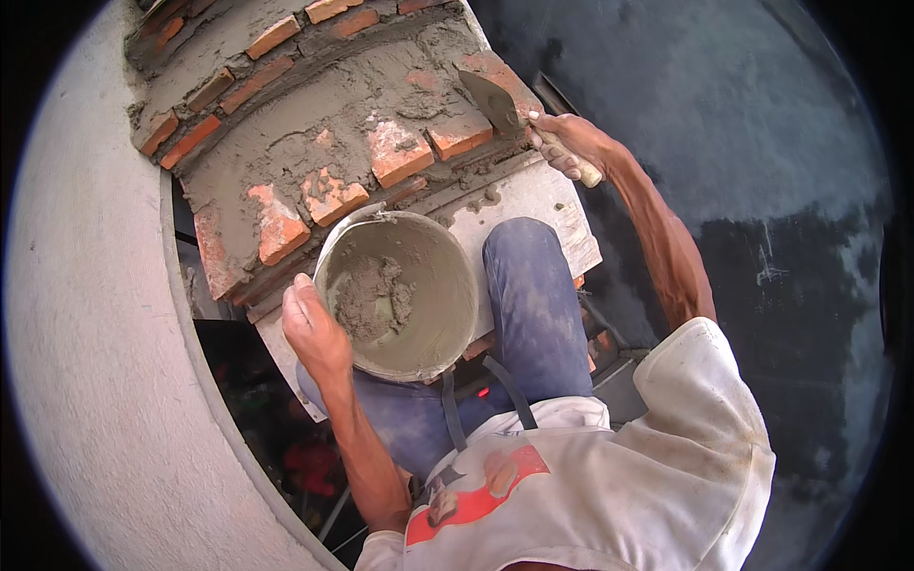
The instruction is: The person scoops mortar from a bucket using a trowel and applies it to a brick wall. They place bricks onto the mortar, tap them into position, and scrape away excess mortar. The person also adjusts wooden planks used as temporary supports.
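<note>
One trowel (492,102), one bucket (445,276)

My right hand (571,141) is clenched around the trowel, beyond and right of the bucket. Its long axis slants, tip pointing forward-left. My left hand (316,328) is at the bucket's left rim; I cannot tell whether it grasps. Beyond the bucket, at least four bricks (398,152) show through mortar (314,109).

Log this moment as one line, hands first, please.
left hand: at left side of bucket | right hand: gripping trowel, blade at right end of brickwork | bucket: mortar inside | brickwork: partly mortar-covered
</note>
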`<state>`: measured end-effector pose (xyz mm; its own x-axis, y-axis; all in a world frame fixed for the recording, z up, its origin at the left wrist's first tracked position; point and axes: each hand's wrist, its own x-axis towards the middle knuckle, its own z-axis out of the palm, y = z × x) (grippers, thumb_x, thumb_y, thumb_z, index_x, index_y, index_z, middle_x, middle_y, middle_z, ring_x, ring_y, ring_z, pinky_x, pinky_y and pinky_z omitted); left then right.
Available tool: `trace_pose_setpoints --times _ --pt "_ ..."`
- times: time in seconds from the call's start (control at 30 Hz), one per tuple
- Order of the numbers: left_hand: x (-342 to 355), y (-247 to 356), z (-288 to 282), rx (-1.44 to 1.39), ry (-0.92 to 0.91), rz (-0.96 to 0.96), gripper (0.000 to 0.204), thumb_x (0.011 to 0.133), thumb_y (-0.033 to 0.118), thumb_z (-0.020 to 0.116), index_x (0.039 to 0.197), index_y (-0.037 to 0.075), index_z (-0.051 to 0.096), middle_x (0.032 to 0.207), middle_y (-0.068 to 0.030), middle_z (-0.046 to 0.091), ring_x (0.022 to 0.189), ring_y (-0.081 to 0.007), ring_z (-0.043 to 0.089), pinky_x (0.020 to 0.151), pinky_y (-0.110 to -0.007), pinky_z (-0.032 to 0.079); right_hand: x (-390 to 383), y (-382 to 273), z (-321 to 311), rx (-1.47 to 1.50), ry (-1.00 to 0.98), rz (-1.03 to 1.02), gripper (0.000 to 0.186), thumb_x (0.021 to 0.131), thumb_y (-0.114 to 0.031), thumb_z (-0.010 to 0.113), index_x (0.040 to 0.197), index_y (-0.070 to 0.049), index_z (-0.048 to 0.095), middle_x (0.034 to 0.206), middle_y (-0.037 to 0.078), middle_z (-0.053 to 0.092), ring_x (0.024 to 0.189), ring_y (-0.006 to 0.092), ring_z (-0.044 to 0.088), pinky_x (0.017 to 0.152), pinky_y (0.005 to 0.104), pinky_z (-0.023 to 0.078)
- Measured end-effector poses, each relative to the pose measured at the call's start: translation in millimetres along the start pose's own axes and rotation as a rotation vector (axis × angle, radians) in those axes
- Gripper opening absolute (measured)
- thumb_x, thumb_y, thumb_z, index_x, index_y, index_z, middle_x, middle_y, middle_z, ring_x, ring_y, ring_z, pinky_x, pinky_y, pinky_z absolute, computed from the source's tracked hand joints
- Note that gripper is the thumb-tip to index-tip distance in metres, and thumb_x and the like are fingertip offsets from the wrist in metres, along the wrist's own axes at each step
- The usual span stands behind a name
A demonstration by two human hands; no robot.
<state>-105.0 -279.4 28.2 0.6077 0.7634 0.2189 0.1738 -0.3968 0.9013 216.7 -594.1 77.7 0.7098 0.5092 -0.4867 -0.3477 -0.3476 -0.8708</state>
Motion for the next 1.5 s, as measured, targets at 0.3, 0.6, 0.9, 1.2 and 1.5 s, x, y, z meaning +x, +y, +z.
trace_pose_setpoints --times 0.3,0.6,0.9,1.2,1.5 --pt "4 3 2 -0.022 0.017 0.018 0.044 0.113 0.031 0.047 0.093 -0.007 0.058 0.078 -0.0180 0.054 0.074 -0.0306 0.047 0.074 -0.045 0.044 -11 -48 9 -0.222 0.064 -0.074 0.046 0.112 -0.042 0.051 0.088 -0.004 0.060 0.058 -0.005 0.044 0.039 0.0042 0.041 0.031 0.0239 0.040" --pt "6 -1 2 -0.034 -0.013 -0.021 0.042 0.113 0.029 0.048 0.092 -0.006 0.057 0.077 -0.0168 0.052 0.074 -0.0287 0.045 0.073 -0.044 0.043 22 -68 42 -1.191 -0.041 -0.149 0.052 0.113 -0.041 0.043 0.093 0.003 0.063 0.067 0.007 0.056 0.054 0.0205 0.060 0.051 0.0370 0.056" --pt "5 -1 -3 -0.034 -0.004 -0.028 0.044 0.113 0.031 0.048 0.091 -0.006 0.056 0.076 -0.0170 0.052 0.072 -0.0289 0.045 0.072 -0.044 0.043 11 -44 33 -1.820 0.082 -0.663 0.036 0.110 -0.032 0.050 0.103 0.002 0.057 0.064 0.020 0.065 0.064 0.0386 0.072 0.059 0.0497 0.058" --pt "3 7 -1 -0.025 -0.002 -0.037 0.042 0.113 0.031 0.048 0.094 -0.006 0.058 0.079 -0.0192 0.056 0.074 -0.0312 0.047 0.074 -0.045 0.044 116 -82 13 -1.939 0.496 -0.463 0.017 0.102 -0.014 0.054 0.099 -0.002 0.065 0.082 0.015 0.078 0.076 0.0297 0.080 0.058 0.0436 0.061" --pt "7 1 -2 -0.035 0.004 -0.024 0.042 0.113 0.030 0.048 0.096 -0.007 0.059 0.079 -0.0185 0.056 0.075 -0.0313 0.048 0.075 -0.044 0.044 145 -100 7 -1.767 0.527 -0.332 0.024 0.098 -0.014 0.058 0.107 -0.005 0.078 0.099 0.019 0.080 0.091 0.0324 0.081 0.070 0.0430 0.065"
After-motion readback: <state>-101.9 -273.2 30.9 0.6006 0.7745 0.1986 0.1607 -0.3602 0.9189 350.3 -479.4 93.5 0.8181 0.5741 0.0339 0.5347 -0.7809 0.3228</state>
